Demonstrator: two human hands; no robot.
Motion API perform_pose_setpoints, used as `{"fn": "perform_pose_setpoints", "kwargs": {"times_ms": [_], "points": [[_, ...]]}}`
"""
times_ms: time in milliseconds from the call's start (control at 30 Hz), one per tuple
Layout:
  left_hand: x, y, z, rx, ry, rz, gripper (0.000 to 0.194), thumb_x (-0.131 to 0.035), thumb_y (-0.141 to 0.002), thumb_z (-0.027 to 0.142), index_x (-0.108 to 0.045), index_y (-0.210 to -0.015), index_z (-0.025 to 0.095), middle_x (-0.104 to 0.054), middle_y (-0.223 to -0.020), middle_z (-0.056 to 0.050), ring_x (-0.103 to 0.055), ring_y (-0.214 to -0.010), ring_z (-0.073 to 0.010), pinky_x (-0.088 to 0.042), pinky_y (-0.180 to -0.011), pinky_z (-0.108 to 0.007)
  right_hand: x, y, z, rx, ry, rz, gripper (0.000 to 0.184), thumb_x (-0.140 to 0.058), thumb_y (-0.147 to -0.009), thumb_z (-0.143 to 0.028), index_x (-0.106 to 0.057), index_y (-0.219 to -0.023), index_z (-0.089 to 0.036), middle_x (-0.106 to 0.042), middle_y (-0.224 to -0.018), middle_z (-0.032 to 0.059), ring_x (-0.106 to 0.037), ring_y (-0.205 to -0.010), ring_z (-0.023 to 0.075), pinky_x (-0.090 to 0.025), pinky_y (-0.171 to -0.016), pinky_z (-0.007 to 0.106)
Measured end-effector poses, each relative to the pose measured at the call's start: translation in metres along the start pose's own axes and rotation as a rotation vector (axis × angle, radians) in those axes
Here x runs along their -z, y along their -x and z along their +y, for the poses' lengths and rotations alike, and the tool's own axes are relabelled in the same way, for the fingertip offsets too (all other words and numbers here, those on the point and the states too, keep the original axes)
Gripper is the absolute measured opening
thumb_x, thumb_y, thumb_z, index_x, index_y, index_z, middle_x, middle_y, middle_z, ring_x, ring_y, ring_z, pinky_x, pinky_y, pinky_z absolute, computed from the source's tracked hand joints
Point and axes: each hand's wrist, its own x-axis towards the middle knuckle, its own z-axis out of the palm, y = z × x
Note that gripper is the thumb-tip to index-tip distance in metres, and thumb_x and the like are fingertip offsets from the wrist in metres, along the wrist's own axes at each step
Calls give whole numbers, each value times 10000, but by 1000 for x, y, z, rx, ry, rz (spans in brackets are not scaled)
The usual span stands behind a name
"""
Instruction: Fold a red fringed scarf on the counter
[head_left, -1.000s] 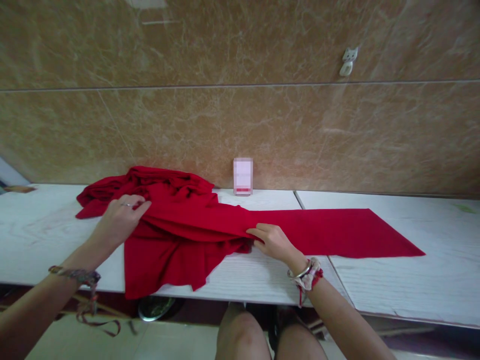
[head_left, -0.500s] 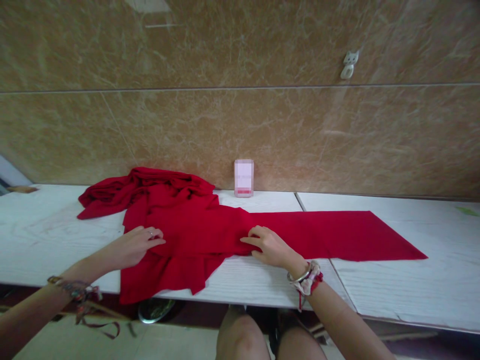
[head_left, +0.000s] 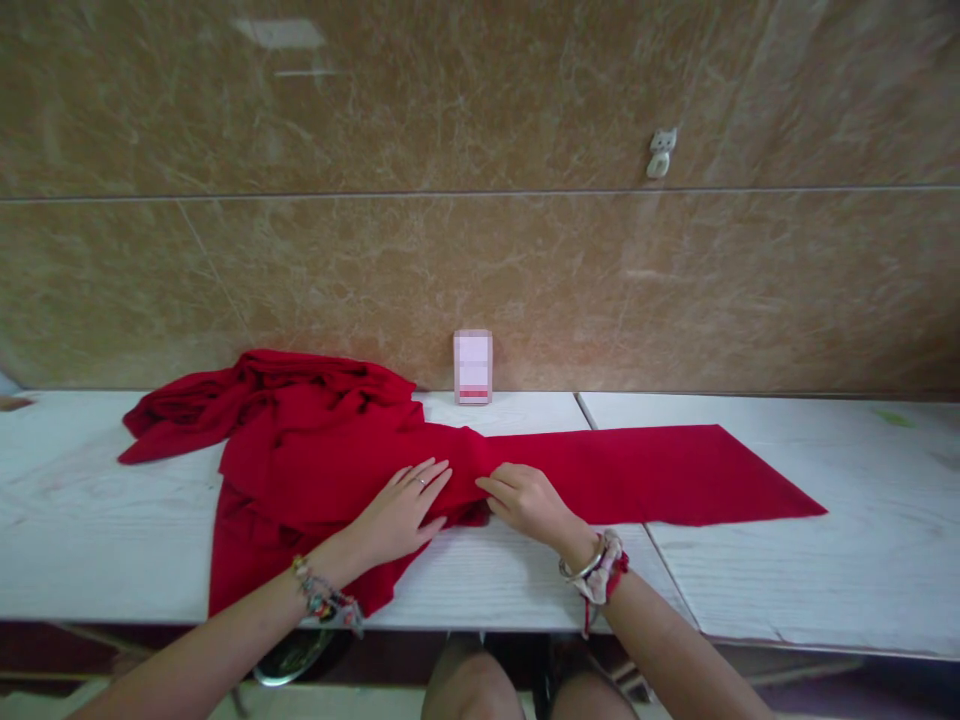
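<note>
Red cloth (head_left: 330, 450): It lies on the white table (head_left: 795, 580), under the fingers of both my hands. It is long, and its long way runs from left to right in front of me.
Left hand (head_left: 409, 508): My fingers are spread out and rest on top of the cloth, pinching nothing.
Right hand (head_left: 525, 502): My fingers are bent, with the tips at the near edge of the cloth. I cannot tell if they pinch it or only press on it.
Flat strip (head_left: 652, 475): It goes off to the right, just past my right hand, and ends in a slanted point. My right hand is nearer to it.
Crumpled heap (head_left: 262, 400): It is left of my left hand and farther from me. My left hand is nearer to it.
Between my hands: Only a little bit of cloth. I cannot tell if the strip and the heap are one piece.
Pale card shape (head_left: 473, 365): It stands by the wall (head_left: 360, 280), beyond both hands, too blurry to read.
White cat (head_left: 661, 153): It is up on the wall, past my right hand.
</note>
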Motion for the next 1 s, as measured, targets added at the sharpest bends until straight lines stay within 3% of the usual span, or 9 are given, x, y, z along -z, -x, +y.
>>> {"fn": "perform_pose_setpoints", "kwargs": {"times_ms": [100, 200, 367, 567, 667, 833, 933, 1000], "points": [[-8, 0, -10, -41, -9, 6, 515, -340, -783, 26, -440, -1279, 123, -452, -1339, -103, -402, -1234, -187, -353, -1017, -335, 1, 0, 1, 3, 9, 28, 181, -445, -826, -104, -619, -867, -130, -607, -678, 41, -528, -595, 130, -411, -551, 240], [-13, 11, -28, -56, 22, 42, 629, -257, -718, -72, -434, -1285, 133, -446, -1347, -83, -394, -1236, -134, -346, -1030, -292, 3, -1, 1, 4, 6, 24, 183, -435, -837, -112, -616, -842, -135, -597, -660, 36, -523, -588, 127, -401, -543, 237], [-9, 29, -60, -23, 51, 15, 729, -203, -661, -114, -438, -1283, 183, -488, -1314, -42, -461, -1175, -95, -399, -996, -283, 7, -2, -1, -4, -5, -17, 200, -412, -857, -118, -608, -826, -143, -592, -673, 38, -518, -596, 125, -388, -549, 241], [24, 42, -91, 7, -88, 72, 570, -256, -777, -36, -490, -1247, 185, -472, -1323, -74, -406, -1231, -171, -341, -1033, -388, 7, -2, -2, 6, 16, -53, 246, -375, -871, -112, -605, -790, -144, -569, -642, 31, -498, -588, 126, -368, -558, 246], [23, 55, -91, -53, -55, -86, 612, -267, -758, -59, -489, -1247, 234, -480, -1316, -46, -422, -1220, -160, -351, -1022, -363, 5, -2, -3, 8, 1, -158, 197, -434, -835, -116, -608, -748, -150, -574, -640, 25, -497, -593, 129, -357, -556, 247], [16, 74, -84, -104, 105, -317, 768, -310, -662, -64, -327, -1343, 292, -379, -1388, -3, -369, -1255, -135, -355, -1009, -315, 5, -3, -6, 7, -94, -407, 140, -488, -793, -114, -615, -754, -159, -599, -708, 26, -512, -640, 126, -363, -583, 242], [31, 60, -86, -77, 200, -395, 602, -382, -735, 58, -412, -1307, 243, -455, -1341, -28, -427, -1216, -159, -352, -1004, -307, 5, -3, -6, -20, -127, -442, 149, -493, -791, -120, -632, -827, -160, -609, -766, 40, -529, -699, 135, -385, -638, 246], [42, 39, -87, -31, 235, -359, 427, -398, -823, 220, -500, -1238, 232, -543, -1260, -35, -493, -1151, -171, -353, -997, -317, 5, -3, -6, -36, -139, -424, 181, -510, -792, -145, -632, -924, -163, -619, -842, 58, -541, -770, 149, -399, -690, 258]]}}
